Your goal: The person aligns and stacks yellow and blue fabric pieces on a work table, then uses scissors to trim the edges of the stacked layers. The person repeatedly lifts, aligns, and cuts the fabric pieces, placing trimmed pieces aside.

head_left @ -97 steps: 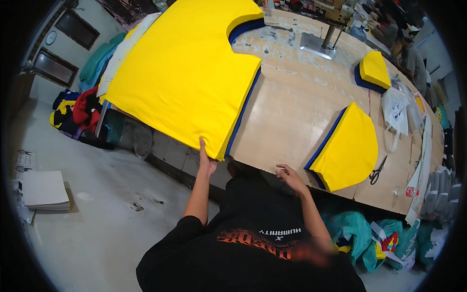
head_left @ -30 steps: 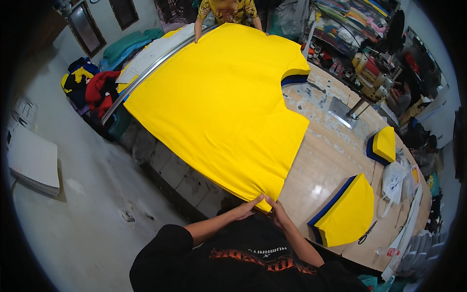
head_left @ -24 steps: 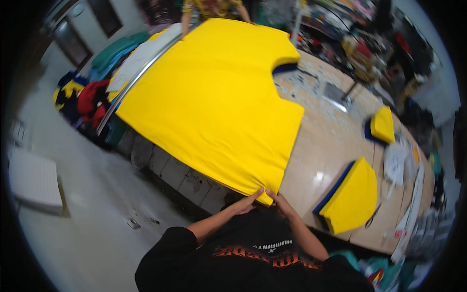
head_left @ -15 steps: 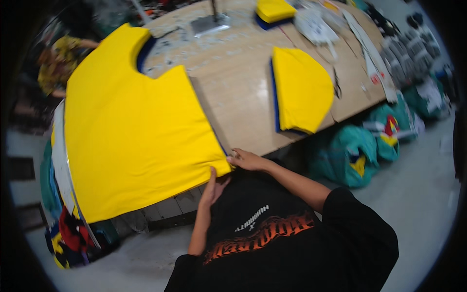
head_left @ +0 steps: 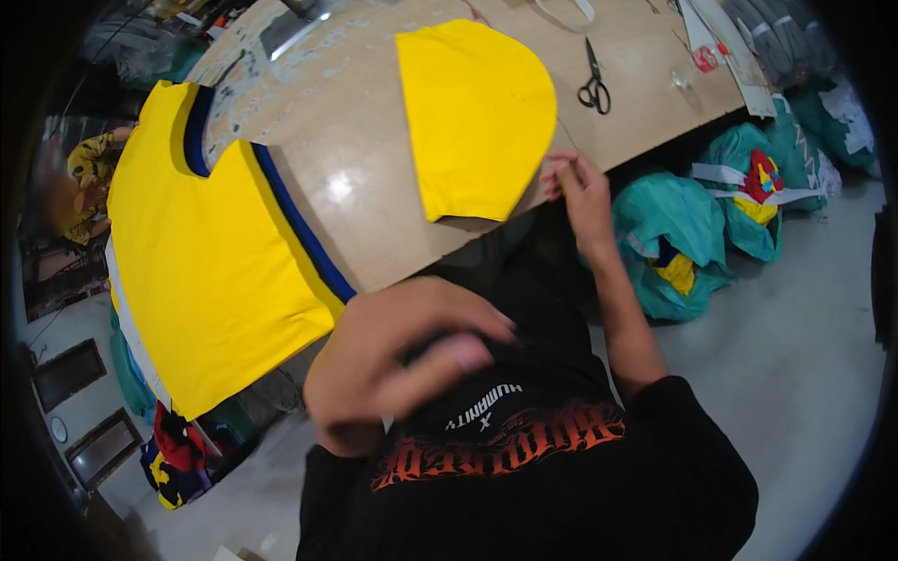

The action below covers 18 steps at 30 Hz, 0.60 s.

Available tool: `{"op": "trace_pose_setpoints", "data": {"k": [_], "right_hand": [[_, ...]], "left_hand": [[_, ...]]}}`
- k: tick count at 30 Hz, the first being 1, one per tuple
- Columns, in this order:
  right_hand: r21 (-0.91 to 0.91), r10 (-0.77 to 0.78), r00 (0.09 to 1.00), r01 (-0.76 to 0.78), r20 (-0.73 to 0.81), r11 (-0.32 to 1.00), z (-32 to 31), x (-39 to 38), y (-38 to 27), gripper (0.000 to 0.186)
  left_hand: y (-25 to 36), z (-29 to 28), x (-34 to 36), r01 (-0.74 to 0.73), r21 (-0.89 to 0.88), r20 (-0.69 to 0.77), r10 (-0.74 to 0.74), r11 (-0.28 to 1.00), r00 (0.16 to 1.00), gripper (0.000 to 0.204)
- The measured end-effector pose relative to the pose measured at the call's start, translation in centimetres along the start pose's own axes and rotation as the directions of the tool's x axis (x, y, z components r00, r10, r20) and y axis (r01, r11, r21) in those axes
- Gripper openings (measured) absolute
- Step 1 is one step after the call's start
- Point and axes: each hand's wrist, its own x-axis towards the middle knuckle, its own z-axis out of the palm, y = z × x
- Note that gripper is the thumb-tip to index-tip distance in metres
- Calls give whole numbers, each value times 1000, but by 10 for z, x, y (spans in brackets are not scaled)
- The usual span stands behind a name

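A large stack of cut fabric pieces (head_left: 215, 271), yellow on top with dark blue below, lies on the left of the table. Its far side has a curved notch. To its right is a smaller stack of dome-shaped fabric pieces (head_left: 477, 122), also yellow on top. My left hand (head_left: 393, 351), slightly blurred, is raised in front of my shirt by the large stack's near corner; thumb and fingers are apart with nothing between them. At the table's front edge my right hand (head_left: 582, 192) is beside the smaller stack, fingers loosely bent and empty.
Black scissors (head_left: 594, 89) rest on the wooden table (head_left: 346, 201), right of the smaller stack. Stuffed green bags (head_left: 673, 243) stand on the floor at right. A metal stand base (head_left: 285, 35) is at the far side. Another person (head_left: 89, 178) is at far left.
Both hands have come off the large stack's near corner. My right hand moved right to the smaller stack; my left rose toward the camera. The view has shifted, and the scissors show more plainly.
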Motion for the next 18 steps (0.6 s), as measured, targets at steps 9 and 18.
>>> {"op": "trace_pose_setpoints", "data": {"k": [9, 18], "right_hand": [[-57, 175, 979, -170, 103, 984, -104, 43, 0, 29], [-22, 298, 954, -297, 41, 954, -107, -11, 30, 31]], "left_hand": [[71, 129, 123, -830, 253, 600, 592, 497, 538, 25], [34, 145, 175, -657, 141, 377, 574, 741, 727, 30]]}}
